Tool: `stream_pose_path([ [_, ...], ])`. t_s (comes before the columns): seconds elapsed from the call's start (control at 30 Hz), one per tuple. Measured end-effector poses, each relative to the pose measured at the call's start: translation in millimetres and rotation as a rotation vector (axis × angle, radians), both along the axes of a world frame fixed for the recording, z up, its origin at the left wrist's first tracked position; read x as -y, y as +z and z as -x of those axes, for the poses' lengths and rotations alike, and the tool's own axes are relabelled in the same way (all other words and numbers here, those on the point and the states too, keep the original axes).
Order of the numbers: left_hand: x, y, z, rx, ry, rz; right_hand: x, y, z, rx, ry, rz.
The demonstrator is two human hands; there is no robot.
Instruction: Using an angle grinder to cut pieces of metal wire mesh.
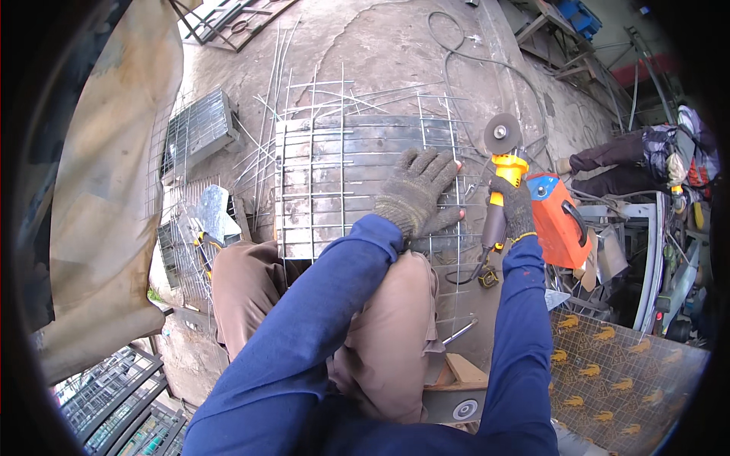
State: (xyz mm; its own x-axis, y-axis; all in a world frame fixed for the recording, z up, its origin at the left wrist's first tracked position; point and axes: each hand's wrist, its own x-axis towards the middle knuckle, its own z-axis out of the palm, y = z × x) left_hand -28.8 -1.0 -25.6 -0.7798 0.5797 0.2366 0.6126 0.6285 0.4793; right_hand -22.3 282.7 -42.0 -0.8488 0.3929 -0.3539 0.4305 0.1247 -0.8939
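My left hand (414, 190), in a dark knit glove, lies with fingers spread on a grid of thin metal rods (343, 175). Some fingertips poke bare through the glove. Beneath the rods is a flat grey metal plate (380, 134) on the floor, in front of my knees. Gloved too, my right hand (519, 209) is wrapped around the body of a yellow and grey angle grinder (509, 169). The grinder points away from me, with its round cutting disc (493, 128) up off the rods, to the right of the plate. Whether the disc is spinning cannot be told.
An orange case with a blue end (563, 228) stands right of the grinder. Loose rods (266, 152) and a mesh-covered metal box (201, 129) lie left. A black cable (525, 72) loops across the floor. Another person's legs (612, 156) are at the right. A tape measure (489, 278) lies near my knee.
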Motion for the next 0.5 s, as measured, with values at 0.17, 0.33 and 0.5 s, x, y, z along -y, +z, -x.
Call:
stream_pose_path([
  [0.17, -4.0, -11.2, 3.8, -0.069, 0.122, -0.042, -14.8, 11.4, -98.3, 0.048, -0.087, 0.045],
  [0.33, 0.8, -15.9, 8.6, -0.145, 0.248, -0.172, -23.3, 16.3, -208.1, 0.031, -0.206, -0.029],
  [0.5, 11.4, 17.2, 6.0, 0.189, 0.293, -0.196, -7.3, 17.6, -294.9, -0.051, -0.346, 0.025],
])
